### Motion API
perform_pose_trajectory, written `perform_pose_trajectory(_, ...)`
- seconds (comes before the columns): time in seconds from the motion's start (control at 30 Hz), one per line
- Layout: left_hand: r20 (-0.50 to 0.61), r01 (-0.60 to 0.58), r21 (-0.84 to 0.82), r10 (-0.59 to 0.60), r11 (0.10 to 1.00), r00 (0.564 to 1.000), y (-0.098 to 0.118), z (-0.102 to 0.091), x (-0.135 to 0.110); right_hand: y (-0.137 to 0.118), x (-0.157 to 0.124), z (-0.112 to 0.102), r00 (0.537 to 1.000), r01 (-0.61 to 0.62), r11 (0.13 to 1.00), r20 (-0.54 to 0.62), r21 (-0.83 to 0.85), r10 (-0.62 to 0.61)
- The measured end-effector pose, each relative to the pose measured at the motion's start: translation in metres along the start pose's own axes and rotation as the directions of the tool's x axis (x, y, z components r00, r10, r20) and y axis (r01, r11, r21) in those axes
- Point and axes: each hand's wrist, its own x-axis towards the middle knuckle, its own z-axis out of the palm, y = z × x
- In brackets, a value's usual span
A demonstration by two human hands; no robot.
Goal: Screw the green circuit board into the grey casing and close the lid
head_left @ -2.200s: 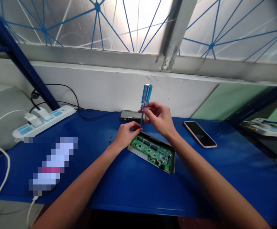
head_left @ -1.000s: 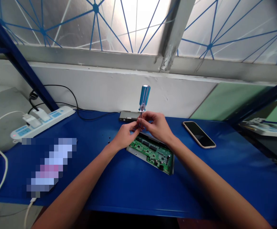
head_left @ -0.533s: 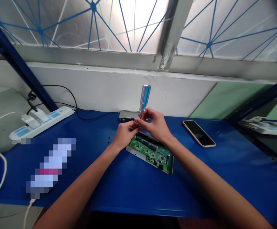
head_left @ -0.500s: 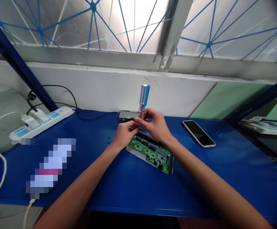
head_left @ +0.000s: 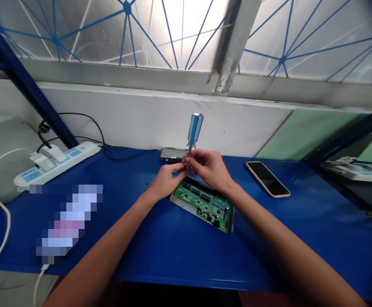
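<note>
A green circuit board (head_left: 207,204) lies in a grey metal tray on the blue table (head_left: 173,251). A screwdriver with a clear blue handle (head_left: 194,129) stands upright over the board's far left corner. My right hand (head_left: 210,168) is closed around its shaft just below the handle. My left hand (head_left: 167,180) is pinched at the shaft's lower end, beside the board's corner. The screwdriver's tip is hidden behind my fingers.
A dark phone (head_left: 267,179) lies right of the board. A flat grey cover (head_left: 172,154) sits behind my hands by the wall. A white power strip (head_left: 56,163) with plugs and cables is at the far left. Two small dark screws (head_left: 147,186) lie left of my left hand.
The screwdriver dropped slightly from 2.2 s ago and my right hand slid lower on it. Since then both hands stay at the same corner with only small finger shifts.
</note>
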Motion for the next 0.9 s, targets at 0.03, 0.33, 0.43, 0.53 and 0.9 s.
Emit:
perform_pose_trajectory(0.03,-0.004,0.011,-0.007,-0.011,1.0,1.0,-0.001,0.0,0.0,0.0,0.0,0.0,1.0,0.0,1.0,0.013,0.003,0.0)
perform_pose_trajectory(0.33,-0.164,0.074,-0.006,-0.074,0.997,0.984,-0.006,0.007,0.001,-0.002,0.003,0.009,0.989,-0.001,1.0,-0.147,0.019,0.004)
perform_pose_trajectory(0.43,-0.192,0.073,0.007,-0.07,0.997,0.979,-0.006,0.009,0.002,-0.002,0.005,0.01,0.978,-0.006,1.0,-0.207,0.028,0.012)
perform_pose_trajectory(0.53,-0.22,0.082,0.047,-0.069,0.996,0.973,-0.005,0.009,0.003,-0.001,0.005,0.01,0.981,-0.013,1.0,-0.194,0.014,0.016)
perform_pose_trajectory(0.9,0.047,-0.01,-0.023,0.011,1.0,0.999,0.002,-0.002,0.002,0.001,0.003,0.005,0.999,-0.013,0.999,-0.049,0.039,0.015)
